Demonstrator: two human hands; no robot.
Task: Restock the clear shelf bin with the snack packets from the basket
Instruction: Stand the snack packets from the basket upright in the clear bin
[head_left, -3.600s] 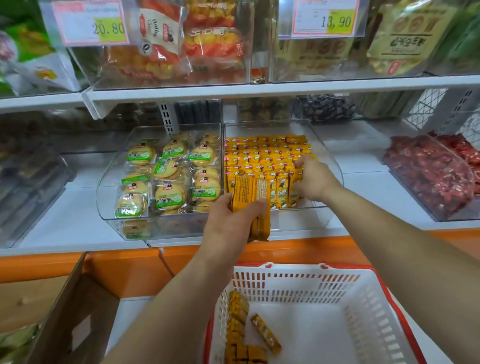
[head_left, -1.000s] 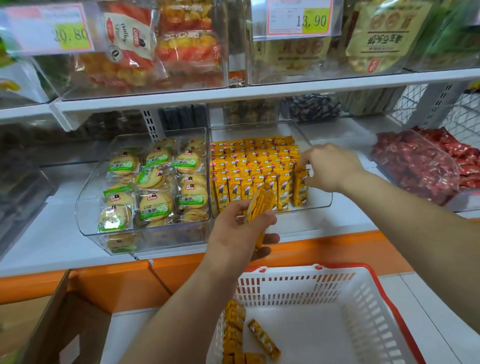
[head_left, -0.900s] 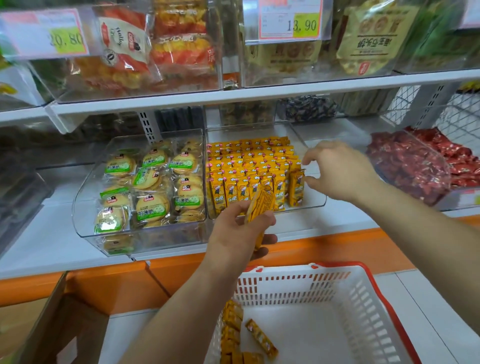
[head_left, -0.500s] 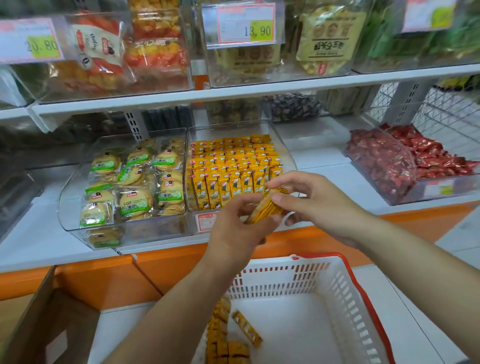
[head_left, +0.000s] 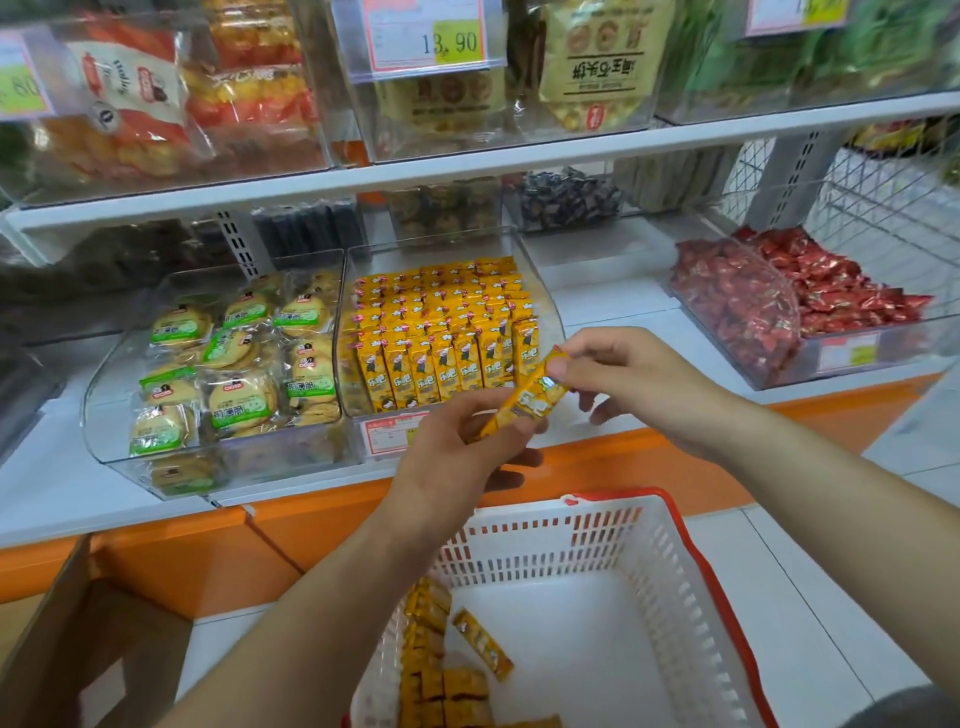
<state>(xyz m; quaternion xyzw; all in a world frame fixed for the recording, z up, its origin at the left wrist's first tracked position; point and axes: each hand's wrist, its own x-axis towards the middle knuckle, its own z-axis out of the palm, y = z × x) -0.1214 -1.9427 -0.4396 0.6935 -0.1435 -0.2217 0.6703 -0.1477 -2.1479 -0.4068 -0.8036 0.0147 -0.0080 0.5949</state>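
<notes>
Pinching the top end of a yellow snack packet (head_left: 530, 400) between thumb and forefinger, my right hand (head_left: 639, 384) lets its other fingers spread loosely below, holding nothing. My left hand (head_left: 457, 457) is curled round the packet's lower end (there may be a second one tucked behind it; I cannot tell). The packet sits tilted in the air just in front of the clear bin (head_left: 548, 306), above the basket (head_left: 545, 540).

I judge it very light: a slim stick in glossy film, stiff enough along its length to stand on end like the rows (head_left: 441, 332) in the bin. It looks slick, though, and likely to crush if squeezed at the middle. The crimped end seems the safe place to hold, since that leaves the body free to slide down at the right of the front row, where there seems to be room.

More packets (head_left: 431, 670) lie against the basket's left wall, one loose beside them, and are best lifted by their ends or long edges.
</notes>
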